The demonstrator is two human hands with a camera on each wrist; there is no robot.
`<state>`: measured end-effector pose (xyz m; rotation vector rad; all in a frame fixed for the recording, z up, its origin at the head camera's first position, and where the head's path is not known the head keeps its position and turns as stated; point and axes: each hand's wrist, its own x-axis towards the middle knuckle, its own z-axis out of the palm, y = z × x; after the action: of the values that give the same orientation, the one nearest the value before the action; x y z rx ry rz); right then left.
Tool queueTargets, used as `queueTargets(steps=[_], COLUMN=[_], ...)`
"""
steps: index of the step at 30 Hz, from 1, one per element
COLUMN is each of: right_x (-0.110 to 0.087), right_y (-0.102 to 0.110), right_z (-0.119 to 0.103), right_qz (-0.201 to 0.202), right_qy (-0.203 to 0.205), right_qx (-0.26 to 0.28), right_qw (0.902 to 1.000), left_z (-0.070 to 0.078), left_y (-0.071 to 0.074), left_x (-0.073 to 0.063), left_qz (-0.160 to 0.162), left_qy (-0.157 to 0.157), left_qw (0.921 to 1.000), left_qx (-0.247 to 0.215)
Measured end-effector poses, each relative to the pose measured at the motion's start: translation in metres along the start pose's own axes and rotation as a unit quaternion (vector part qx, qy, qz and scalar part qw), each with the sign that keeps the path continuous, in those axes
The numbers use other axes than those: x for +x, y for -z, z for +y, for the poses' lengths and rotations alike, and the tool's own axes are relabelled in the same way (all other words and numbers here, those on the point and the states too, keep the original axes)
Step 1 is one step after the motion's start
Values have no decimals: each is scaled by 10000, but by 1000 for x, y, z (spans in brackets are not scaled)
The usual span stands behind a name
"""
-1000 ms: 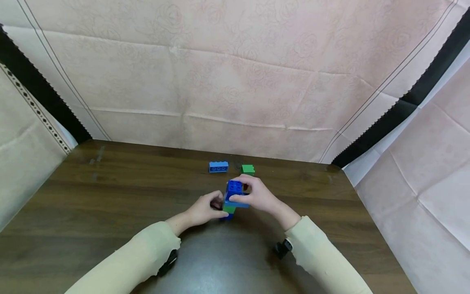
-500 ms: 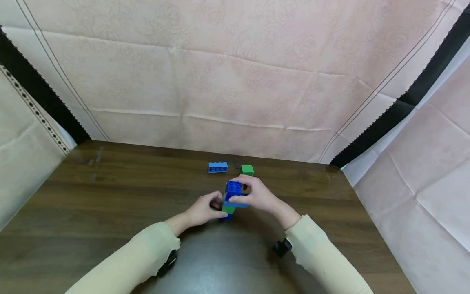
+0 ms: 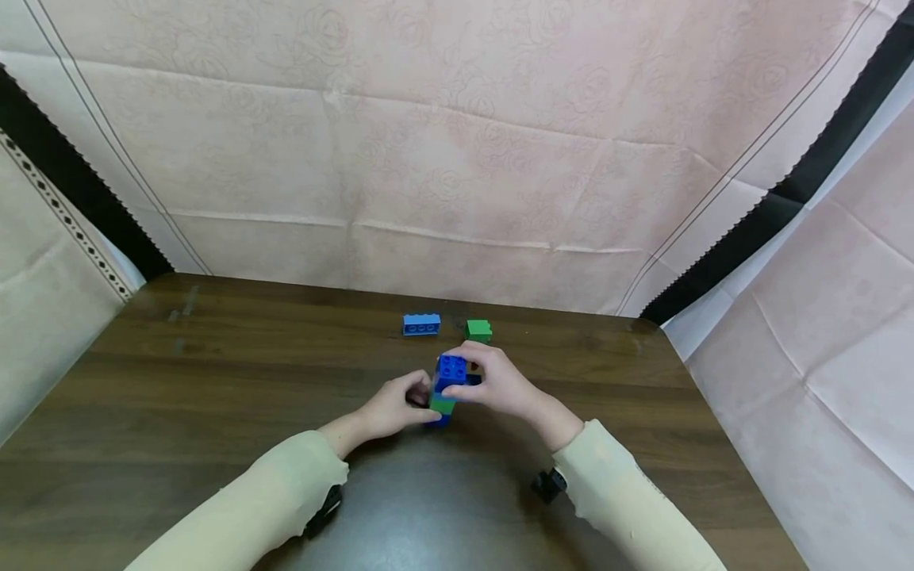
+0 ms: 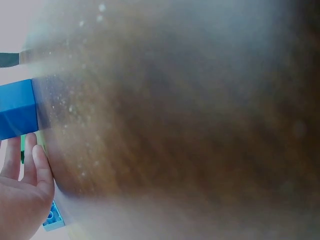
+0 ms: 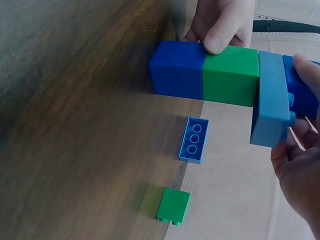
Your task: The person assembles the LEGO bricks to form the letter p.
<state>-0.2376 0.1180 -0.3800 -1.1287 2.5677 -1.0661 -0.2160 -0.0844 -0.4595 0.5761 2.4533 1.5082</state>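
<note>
A small tower of toy building bricks stands on the table between the two hands. Lowest is a dark blue brick (image 5: 177, 72), then a green brick (image 5: 230, 76). Across them lies a longer light blue brick (image 5: 271, 97), which overhangs on one side. On top, a dark blue brick (image 3: 451, 371) sits upright against the light blue one; whether it is fully pressed down I cannot tell. My right hand (image 3: 500, 385) pinches this top brick between thumb and fingers. My left hand (image 3: 391, 407) grips the lower tower, its thumb at the seam of the green and bottom bricks.
Behind the tower, a loose light blue brick (image 3: 421, 324) lies with its hollow underside facing me. To its right is a loose green brick (image 3: 478, 330). The dark wooden table (image 3: 236, 381) ends at a pale patterned cloth (image 3: 428, 159).
My right hand and the top dark blue brick have shifted slightly downward, and less of the light blue brick shows beneath them. My left hand keeps its grip on the lower tower.
</note>
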Motion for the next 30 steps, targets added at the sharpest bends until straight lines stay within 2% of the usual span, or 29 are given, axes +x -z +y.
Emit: queueTargets(steps=[7, 14, 21, 30], right_x=[1, 1, 1, 1], right_y=[-1, 2, 6, 5], right_z=[1, 2, 2, 1], right_qz=[42, -83, 385, 471], right_qy=[-8, -94, 229, 239], right_qx=[13, 67, 303, 383], right_qw=[10000, 9999, 9985, 9979], left_z=[1, 4, 4, 1], left_y=[1, 0, -1, 0], left_x=[-1, -2, -2, -1], left_qz=[10, 38, 35, 13], left_qy=[52, 96, 56, -4], left_qw=[10000, 9999, 10000, 10000], left_qx=[4, -25, -65, -99])
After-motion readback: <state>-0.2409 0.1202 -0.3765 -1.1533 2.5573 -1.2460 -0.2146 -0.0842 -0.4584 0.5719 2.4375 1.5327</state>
